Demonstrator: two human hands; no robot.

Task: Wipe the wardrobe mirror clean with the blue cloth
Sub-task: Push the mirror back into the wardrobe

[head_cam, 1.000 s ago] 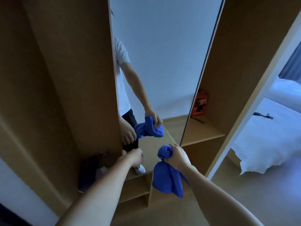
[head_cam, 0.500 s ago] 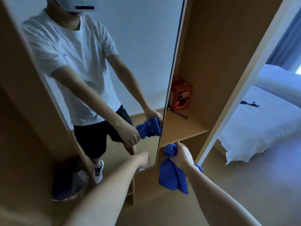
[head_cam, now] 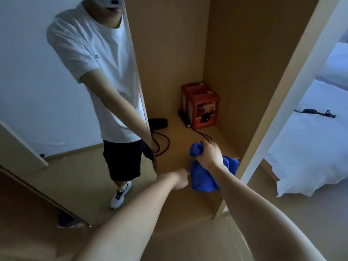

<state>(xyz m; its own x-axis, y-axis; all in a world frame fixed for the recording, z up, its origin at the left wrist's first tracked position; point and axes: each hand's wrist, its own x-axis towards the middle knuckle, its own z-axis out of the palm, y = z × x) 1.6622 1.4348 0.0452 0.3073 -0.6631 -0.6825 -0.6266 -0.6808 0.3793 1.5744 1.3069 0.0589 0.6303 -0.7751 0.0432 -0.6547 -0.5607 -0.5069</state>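
The wardrobe mirror [head_cam: 62,113] is a tall door panel on the left, swung open, and it reflects a person in a white shirt and black shorts. My left hand [head_cam: 180,179] is curled at the door's lower right edge and seems to grip it. My right hand [head_cam: 210,155] holds the bunched blue cloth [head_cam: 202,178] just right of my left hand, in front of the open wardrobe shelf. The cloth hangs below my fist and does not touch the glass.
Inside the wardrobe, a red box [head_cam: 201,106] stands on the wooden shelf [head_cam: 180,147], with a black device and cord [head_cam: 159,127] near the mirror's edge. A white wardrobe post [head_cam: 286,102] rises on the right. Beyond it lies a white bed [head_cam: 310,147].
The mirror door has swung further open to the left with my left hand at its edge, uncovering the shelf. My right hand with the cloth has stayed beside it.
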